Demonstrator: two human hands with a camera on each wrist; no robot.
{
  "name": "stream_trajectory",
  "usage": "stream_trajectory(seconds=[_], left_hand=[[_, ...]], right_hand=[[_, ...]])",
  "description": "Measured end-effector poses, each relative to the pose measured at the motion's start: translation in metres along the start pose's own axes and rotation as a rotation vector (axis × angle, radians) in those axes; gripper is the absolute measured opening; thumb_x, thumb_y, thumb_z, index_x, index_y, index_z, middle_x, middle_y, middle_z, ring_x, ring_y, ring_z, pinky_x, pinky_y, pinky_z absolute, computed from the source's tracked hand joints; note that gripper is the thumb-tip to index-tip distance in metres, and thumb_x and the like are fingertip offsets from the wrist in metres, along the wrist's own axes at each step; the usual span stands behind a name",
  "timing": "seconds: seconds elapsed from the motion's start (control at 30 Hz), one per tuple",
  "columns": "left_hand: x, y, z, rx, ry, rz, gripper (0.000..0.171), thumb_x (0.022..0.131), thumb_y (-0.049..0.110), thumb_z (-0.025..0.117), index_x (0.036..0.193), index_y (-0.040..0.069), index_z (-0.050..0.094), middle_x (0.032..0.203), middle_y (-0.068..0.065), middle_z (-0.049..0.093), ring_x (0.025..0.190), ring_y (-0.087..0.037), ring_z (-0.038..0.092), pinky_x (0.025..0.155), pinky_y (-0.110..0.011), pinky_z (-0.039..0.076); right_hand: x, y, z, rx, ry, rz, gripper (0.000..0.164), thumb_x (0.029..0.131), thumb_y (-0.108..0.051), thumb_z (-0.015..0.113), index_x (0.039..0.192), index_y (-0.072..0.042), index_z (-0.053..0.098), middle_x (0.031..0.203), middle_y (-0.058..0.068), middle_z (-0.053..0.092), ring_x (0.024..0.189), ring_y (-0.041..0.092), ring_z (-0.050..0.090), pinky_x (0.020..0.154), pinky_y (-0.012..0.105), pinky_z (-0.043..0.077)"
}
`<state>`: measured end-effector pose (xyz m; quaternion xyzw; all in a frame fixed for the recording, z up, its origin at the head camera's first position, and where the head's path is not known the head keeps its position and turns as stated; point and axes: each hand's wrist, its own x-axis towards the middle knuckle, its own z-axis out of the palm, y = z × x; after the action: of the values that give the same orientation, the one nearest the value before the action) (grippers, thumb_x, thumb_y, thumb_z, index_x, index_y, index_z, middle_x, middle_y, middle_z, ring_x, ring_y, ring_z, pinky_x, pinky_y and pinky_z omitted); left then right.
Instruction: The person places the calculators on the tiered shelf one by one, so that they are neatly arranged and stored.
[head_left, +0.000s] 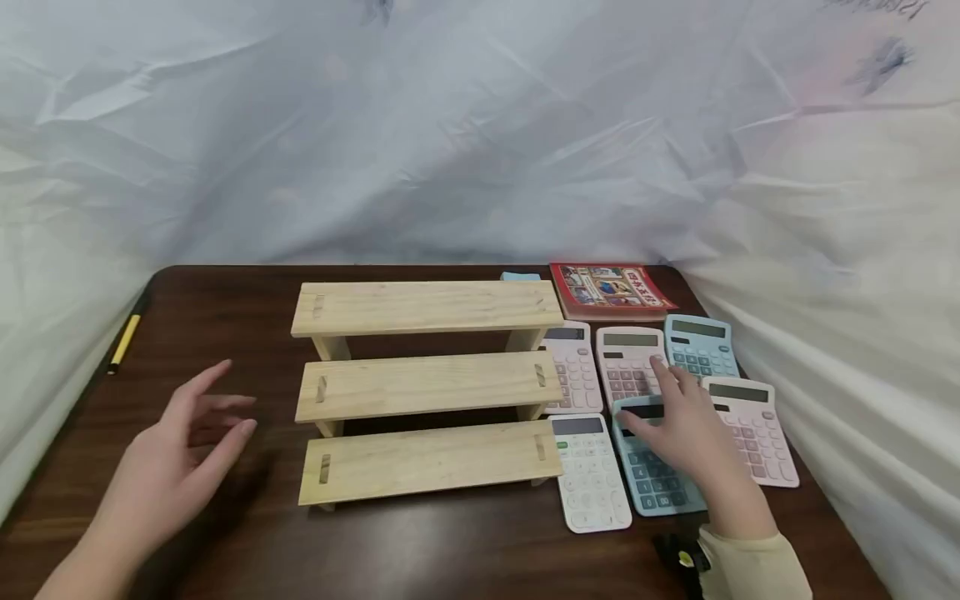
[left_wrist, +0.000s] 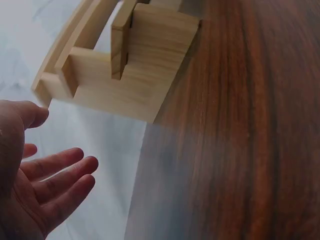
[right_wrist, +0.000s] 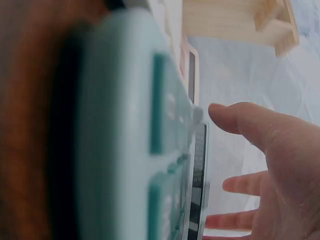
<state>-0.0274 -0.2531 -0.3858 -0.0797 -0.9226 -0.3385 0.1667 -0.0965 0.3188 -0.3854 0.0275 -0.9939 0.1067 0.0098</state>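
Near blue calculator (head_left: pixel 654 479) lies on the counter (head_left: pixel 420 554), just right of the white calculator (head_left: pixel 591 483); probably light, stiff, smooth-cased, best pinched by its long side edges; right hand (head_left: pixel 693 433) over it, fingers apart, gripping nothing; left hand (head_left: pixel 176 458) likewise, beside the wooden rack (head_left: pixel 431 387)

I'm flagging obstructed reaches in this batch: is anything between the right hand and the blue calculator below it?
Nothing visible stands between the right hand and that blue calculator. The white calculator and a pink calculator lie on either side of it, not over it.
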Motion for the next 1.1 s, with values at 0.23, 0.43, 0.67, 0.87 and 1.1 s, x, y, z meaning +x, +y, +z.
stream_trajectory(seconds=[0.23, 0.43, 0.67, 0.87, 1.1], left_hand=[[-0.002, 0.006, 0.024, -0.215, -0.157, -0.025, 0.065, 0.092, 0.006, 0.066, 0.147, 0.025, 0.034, 0.113, -0.002, 0.065, 0.084, -0.01, 0.065, 0.065, -0.019, 0.051], [-0.008, 0.006, 0.031, -0.461, -0.315, -0.162, 0.06, 0.097, 0.014, 0.061, 0.147, 0.022, 0.03, 0.119, -0.013, 0.061, 0.085, -0.019, 0.067, 0.06, -0.035, 0.057], [-0.009, 0.007, 0.035, -0.646, -0.401, -0.214, 0.07, 0.095, 0.014, 0.063, 0.15, 0.028, 0.023, 0.12, -0.019, 0.054, 0.089, -0.022, 0.066, 0.06, -0.042, 0.057], [-0.011, 0.007, 0.038, -0.668, -0.387, -0.185, 0.071, 0.092, 0.006, 0.067, 0.148, 0.023, 0.027, 0.118, -0.019, 0.051, 0.081, -0.023, 0.066, 0.057, -0.04, 0.056], [-0.011, 0.011, 0.044, -0.704, -0.389, -0.206, 0.075, 0.088, 0.007, 0.071, 0.148, 0.018, 0.027, 0.12, -0.021, 0.049, 0.07, -0.024, 0.065, 0.052, -0.038, 0.053]], right_hand=[[-0.009, -0.006, 0.007, -0.075, -0.079, 0.026, 0.118, 0.074, -0.076, 0.062, 0.155, -0.006, 0.012, 0.149, 0.037, 0.013, 0.13, 0.061, 0.019, 0.081, 0.076, 0.035], [-0.015, -0.006, 0.013, -0.083, -0.118, 0.038, 0.124, 0.074, -0.074, 0.064, 0.151, 0.006, 0.01, 0.151, 0.04, 0.003, 0.133, 0.06, 0.012, 0.088, 0.076, 0.031], [-0.027, -0.003, 0.009, -0.103, -0.145, 0.012, 0.126, 0.072, -0.08, 0.059, 0.151, 0.007, 0.013, 0.149, 0.042, 0.006, 0.127, 0.066, 0.02, 0.089, 0.075, 0.032], [-0.032, -0.002, 0.006, -0.114, -0.2, 0.043, 0.129, 0.07, -0.084, 0.056, 0.153, 0.001, 0.007, 0.143, 0.048, 0.011, 0.111, 0.071, 0.035, 0.076, 0.071, 0.041], [-0.03, 0.004, 0.002, -0.142, -0.268, 0.069, 0.133, 0.066, -0.086, 0.057, 0.154, -0.004, 0.001, 0.134, 0.053, 0.021, 0.104, 0.068, 0.044, 0.066, 0.066, 0.047]])
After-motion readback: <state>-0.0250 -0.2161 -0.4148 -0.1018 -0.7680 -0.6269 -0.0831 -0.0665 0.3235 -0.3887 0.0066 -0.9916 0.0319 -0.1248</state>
